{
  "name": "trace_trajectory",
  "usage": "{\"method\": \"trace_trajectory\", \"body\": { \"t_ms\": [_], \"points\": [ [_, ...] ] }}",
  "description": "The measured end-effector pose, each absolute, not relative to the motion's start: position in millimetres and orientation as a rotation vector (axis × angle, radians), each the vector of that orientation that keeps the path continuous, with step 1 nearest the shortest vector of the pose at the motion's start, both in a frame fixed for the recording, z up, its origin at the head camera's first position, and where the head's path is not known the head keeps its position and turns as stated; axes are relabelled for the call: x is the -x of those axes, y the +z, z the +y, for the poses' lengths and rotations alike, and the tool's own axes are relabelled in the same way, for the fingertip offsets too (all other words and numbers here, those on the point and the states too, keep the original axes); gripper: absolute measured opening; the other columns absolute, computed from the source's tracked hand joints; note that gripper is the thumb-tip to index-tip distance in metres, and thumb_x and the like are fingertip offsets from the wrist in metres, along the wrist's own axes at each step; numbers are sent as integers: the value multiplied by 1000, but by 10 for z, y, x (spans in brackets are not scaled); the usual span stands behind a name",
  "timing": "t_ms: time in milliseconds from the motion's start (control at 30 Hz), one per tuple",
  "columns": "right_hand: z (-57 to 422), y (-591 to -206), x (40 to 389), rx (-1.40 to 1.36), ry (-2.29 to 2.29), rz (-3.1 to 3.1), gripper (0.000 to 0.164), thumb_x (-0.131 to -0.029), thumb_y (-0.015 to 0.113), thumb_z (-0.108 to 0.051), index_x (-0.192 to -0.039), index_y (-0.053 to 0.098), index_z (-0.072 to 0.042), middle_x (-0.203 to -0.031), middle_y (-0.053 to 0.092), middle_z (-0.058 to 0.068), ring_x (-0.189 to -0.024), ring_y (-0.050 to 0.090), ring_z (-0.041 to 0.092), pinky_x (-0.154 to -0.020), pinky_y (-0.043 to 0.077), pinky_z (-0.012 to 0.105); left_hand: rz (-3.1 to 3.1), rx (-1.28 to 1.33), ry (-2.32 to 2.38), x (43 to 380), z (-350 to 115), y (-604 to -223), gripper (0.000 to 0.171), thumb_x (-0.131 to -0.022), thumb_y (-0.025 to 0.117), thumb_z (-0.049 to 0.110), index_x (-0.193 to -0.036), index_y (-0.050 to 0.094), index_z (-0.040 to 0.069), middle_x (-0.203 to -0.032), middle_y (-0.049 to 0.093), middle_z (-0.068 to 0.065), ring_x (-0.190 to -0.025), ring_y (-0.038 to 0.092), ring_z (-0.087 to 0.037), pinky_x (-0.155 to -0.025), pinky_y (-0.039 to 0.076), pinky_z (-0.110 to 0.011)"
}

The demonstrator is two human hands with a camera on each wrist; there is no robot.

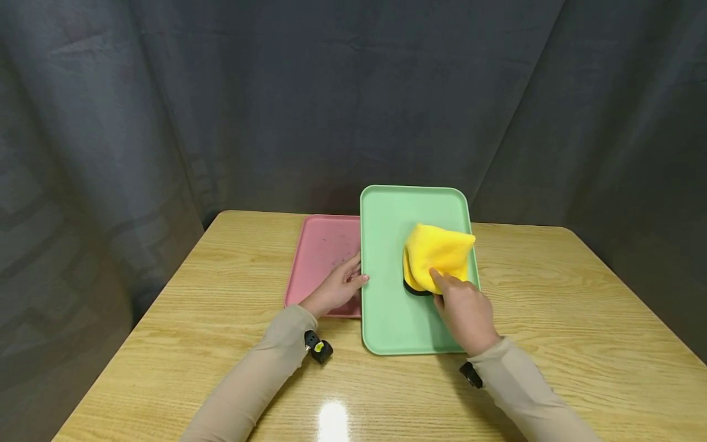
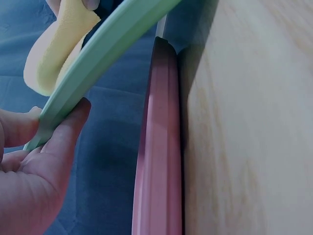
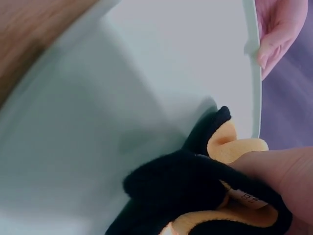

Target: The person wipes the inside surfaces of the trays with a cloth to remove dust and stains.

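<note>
Above the surface (image 1: 580, 307), partly overlapping the pink tray (image 1: 326, 245) in the head view, hold the tilted green tray (image 1: 389, 313) firm, with its left rim pinched front and back by the left fingers (image 2: 68, 127). Probably a wiping step, so flatten the yellow-and-black cloth (image 1: 442, 252) — bunched over the green tray's right half and gripped by the right fingers (image 1: 440, 282) — and work in even strokes out to the corners and along the raised rim. Match each push with support from the left, to avoid twisting the green tray or knocking it against the pink one.

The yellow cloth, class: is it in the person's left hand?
No, the right hand grips the yellow cloth, while the left hand holds the green tray.
</note>
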State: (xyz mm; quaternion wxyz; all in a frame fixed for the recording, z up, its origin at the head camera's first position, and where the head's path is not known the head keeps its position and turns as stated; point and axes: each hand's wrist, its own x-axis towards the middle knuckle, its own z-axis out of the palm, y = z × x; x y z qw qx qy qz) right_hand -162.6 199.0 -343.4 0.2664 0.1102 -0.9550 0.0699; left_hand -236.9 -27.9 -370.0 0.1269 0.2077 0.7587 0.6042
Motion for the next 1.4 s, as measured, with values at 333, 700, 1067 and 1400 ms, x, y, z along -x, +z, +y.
{"method": "trace_trajectory", "body": {
  "t_ms": [333,700,1067,1400],
  "points": [
    [1835,-3440,1618,-376,169,-2526,46,-68,77,-3,-113,67,-7,-92,69,14,-60,59,31,-46,49,39,2191,-612,1779,2366,-277,-3697,63,-97,45,6,-151,13,13,-156,21,-10,-140,30,-25,-107,41,-38],
    [1688,-3476,1598,-423,173,-2528,45,-68,78,-5,-112,68,-9,-89,66,11,-61,55,26,-42,45,33,2178,-633,1785,2375,-280,-3706,62,-97,44,5,-151,13,12,-156,20,-10,-140,30,-25,-107,41,-37],
    [1545,-3498,1580,-497,130,-2496,45,-67,81,-8,-110,68,-10,-89,66,9,-60,54,24,-41,45,31,2229,-616,1759,2362,-277,-3688,60,-98,44,6,-150,14,8,-155,21,-12,-141,27,-26,-111,34,-40],
    [1456,-3512,1572,-556,103,-2484,44,-67,82,-10,-110,69,-11,-89,66,8,-60,53,22,-43,46,29,2245,-648,1756,2376,-276,-3713,59,-97,40,3,-150,15,8,-155,22,-11,-141,28,-26,-112,33,-41]
  ]
}}
